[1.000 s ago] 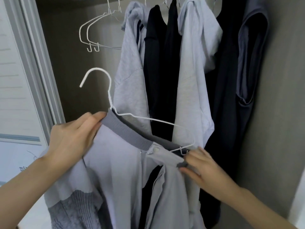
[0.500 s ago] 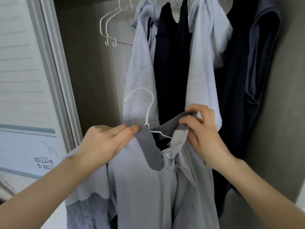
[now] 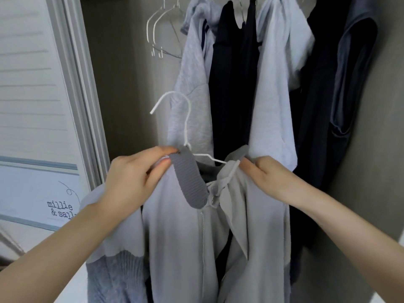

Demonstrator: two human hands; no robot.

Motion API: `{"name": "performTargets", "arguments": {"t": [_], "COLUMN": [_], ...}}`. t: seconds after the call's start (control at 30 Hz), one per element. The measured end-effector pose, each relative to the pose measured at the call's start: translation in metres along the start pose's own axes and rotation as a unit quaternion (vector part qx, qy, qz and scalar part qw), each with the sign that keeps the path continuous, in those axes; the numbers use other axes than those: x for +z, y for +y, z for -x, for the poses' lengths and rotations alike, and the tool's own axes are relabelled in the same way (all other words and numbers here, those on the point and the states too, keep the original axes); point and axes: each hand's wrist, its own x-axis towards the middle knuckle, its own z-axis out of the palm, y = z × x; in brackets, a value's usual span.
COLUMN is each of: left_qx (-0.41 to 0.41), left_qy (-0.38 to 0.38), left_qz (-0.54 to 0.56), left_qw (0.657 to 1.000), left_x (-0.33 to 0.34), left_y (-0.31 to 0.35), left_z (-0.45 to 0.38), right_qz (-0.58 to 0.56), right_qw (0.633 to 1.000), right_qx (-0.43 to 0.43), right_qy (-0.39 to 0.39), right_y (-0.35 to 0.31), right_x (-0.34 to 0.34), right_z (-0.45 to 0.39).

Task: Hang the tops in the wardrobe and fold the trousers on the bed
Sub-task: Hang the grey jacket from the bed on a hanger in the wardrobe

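A light grey zip jacket point(image 3: 185, 232) with a darker ribbed collar point(image 3: 189, 180) sits on a white wire hanger point(image 3: 185, 119), held in front of the open wardrobe. My left hand point(image 3: 133, 176) pinches the left shoulder by the collar, just under the hanger's neck. On the other side, my right hand point(image 3: 273, 178) grips the jacket's right shoulder. The hook points up and left, free of the rail. The zip hangs open at the bottom.
Several tops hang in the wardrobe: two light grey hoodies point(image 3: 194, 88), dark tops point(image 3: 234, 84) between them, and a dark sleeveless top point(image 3: 354, 84) by the right wall. Two bare white hangers point(image 3: 159, 33) hang at the left. A sliding door frame point(image 3: 74, 90) stands left.
My right hand has slid from the collar out to the right shoulder, spreading the jacket over the hanger. The hanger and jacket now sit squarer, hook upright.
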Motion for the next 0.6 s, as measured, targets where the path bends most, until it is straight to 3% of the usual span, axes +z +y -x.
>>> {"name": "performTargets", "arguments": {"t": [0.13, 0.27, 0.43, 0.6], "left_qx": [0.047, -0.070, -0.139, -0.159], "left_qy": [-0.022, -0.044, 0.010, 0.013], "left_qz": [0.003, -0.081, -0.077, -0.053], "left_qw": [0.999, 0.993, 0.987, 0.986], "left_x": [0.002, -0.020, -0.028, -0.023], "left_y": [0.003, -0.030, -0.049, -0.068], "left_z": [-0.007, -0.004, -0.015, -0.013], "right_qz": [-0.078, -0.176, -0.053, -0.047], "right_qw": [0.993, 0.983, 0.995, 0.995], "right_qx": [-0.070, -0.060, -0.083, -0.064], "right_qy": [-0.055, 0.007, -0.016, -0.058], "right_y": [-0.016, -0.010, -0.010, -0.006], "right_x": [-0.002, -0.031, -0.061, -0.064], "right_z": [0.001, 0.001, -0.009, -0.009]}}
